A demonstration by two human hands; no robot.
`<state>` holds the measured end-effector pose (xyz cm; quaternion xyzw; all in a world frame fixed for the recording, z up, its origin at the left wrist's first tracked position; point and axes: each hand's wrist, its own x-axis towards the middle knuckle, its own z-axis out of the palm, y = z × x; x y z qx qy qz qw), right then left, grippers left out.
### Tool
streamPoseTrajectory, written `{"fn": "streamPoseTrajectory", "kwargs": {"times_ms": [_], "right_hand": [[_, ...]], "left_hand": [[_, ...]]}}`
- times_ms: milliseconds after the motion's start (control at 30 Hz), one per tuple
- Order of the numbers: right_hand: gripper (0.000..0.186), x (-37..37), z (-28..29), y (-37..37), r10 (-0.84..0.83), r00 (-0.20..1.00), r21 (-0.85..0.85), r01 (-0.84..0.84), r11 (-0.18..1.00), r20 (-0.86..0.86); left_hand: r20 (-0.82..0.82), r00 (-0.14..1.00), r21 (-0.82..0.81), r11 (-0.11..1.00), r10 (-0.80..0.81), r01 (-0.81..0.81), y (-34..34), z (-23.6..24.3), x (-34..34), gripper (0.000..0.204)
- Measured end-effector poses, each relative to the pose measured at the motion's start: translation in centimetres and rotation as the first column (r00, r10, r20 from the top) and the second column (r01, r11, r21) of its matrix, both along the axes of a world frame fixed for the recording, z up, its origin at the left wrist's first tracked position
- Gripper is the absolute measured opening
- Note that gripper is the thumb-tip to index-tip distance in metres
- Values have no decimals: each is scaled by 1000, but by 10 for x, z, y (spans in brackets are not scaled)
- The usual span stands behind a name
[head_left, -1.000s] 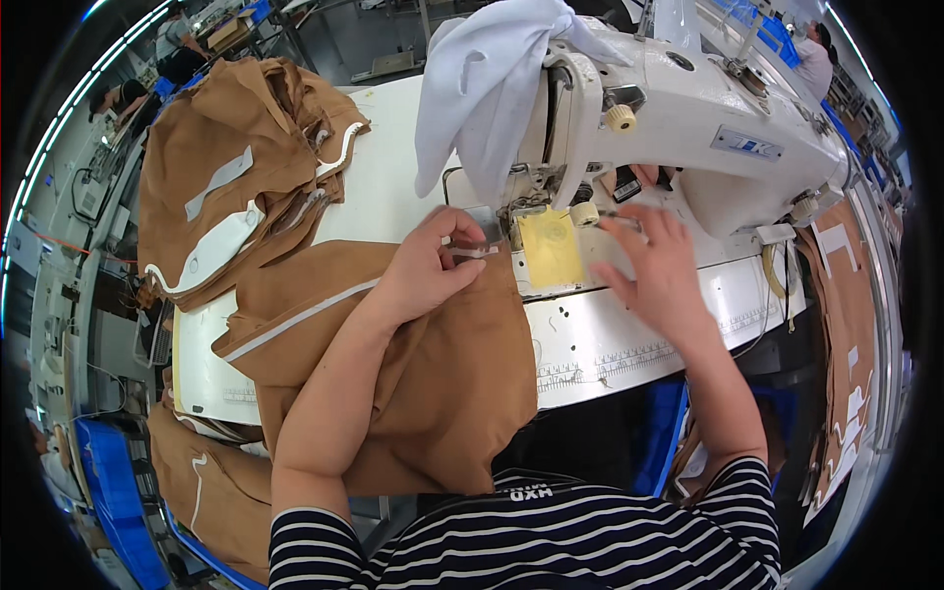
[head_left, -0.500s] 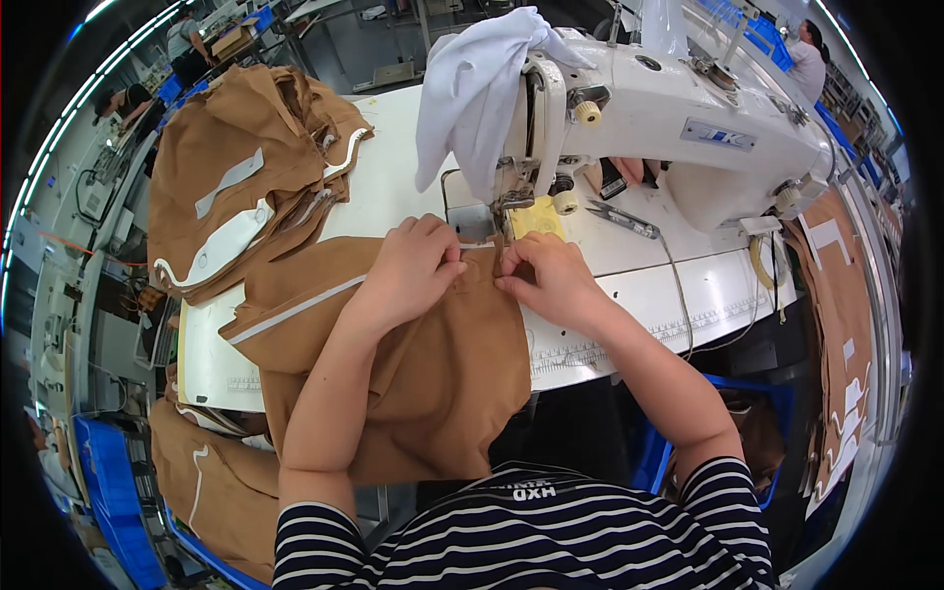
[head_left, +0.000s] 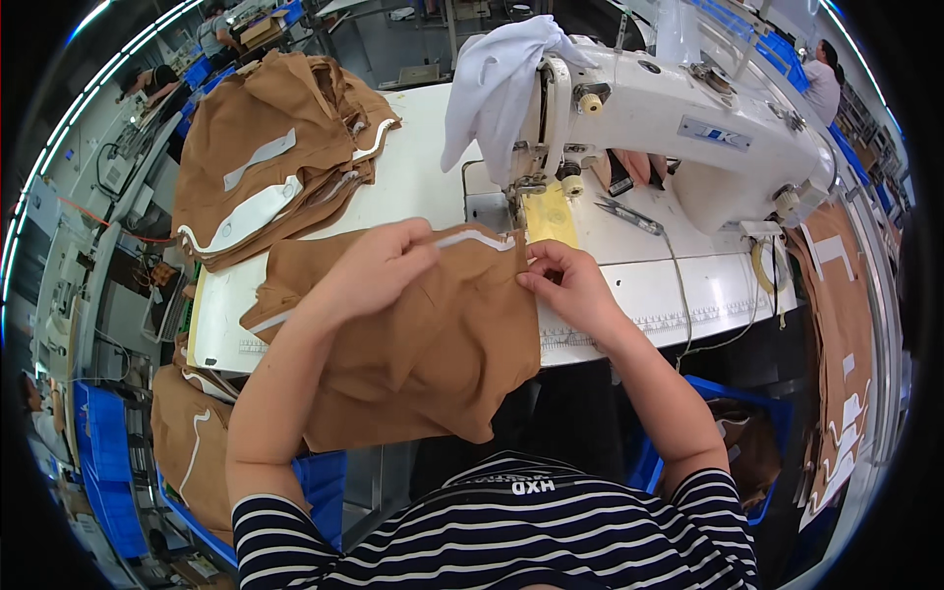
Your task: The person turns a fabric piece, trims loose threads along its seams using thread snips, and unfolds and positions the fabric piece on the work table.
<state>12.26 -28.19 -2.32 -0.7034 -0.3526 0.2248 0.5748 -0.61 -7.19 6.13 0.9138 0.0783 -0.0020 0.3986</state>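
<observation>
A brown fabric piece (head_left: 423,344) with a white strip along its far edge hangs over the front of the white sewing table. My left hand (head_left: 388,264) is closed on that edge, its fingertips partly hidden behind the knuckles. At the right corner of the cloth, my right hand (head_left: 565,280) pinches the edge between thumb and fingers. Just beyond the cloth's far right corner stands the needle area of a white sewing machine (head_left: 629,118). A yellow plate (head_left: 549,214) lies beside the presser foot. White cloth (head_left: 497,84) drapes over the machine's head.
A pile of brown cut pieces (head_left: 265,138) with white strips lies at the table's far left. Thread snips (head_left: 631,216) rest under the machine arm. Blue bins (head_left: 733,442) with brown cloth stand below on both sides. More brown pieces (head_left: 836,324) hang at the right.
My left hand has moved left along the cloth's edge, away from the needle, baring more white strip. My right hand still pinches the corner, slightly further right. The view has shifted a little.
</observation>
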Motion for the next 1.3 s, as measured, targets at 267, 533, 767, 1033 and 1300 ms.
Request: {"fn": "streamPoseTrajectory", "kwargs": {"times_ms": [267,533,767,1033,1300], "right_hand": [[10,-28,-15,10,18,988,277,26,960,-157],[12,-38,0,6,21,965,302,61,951,-263],[43,-77,21,-5,-116,991,234,99,967,61],[43,-47,23,-11,-22,950,251,105,962,-312],[37,-44,23,-10,-49,959,223,114,968,-280]], "left_hand": [[267,911,-432,806,-315,405,-76,-20,-16,19],[302,932,64,980,-201,191,-30,-26,18,25],[77,992,212,973,-105,87,-42,-18,26,17],[-271,878,-18,915,-394,404,-19,-8,37,14],[-326,819,-354,864,-472,357,-17,-14,44,14]]}}
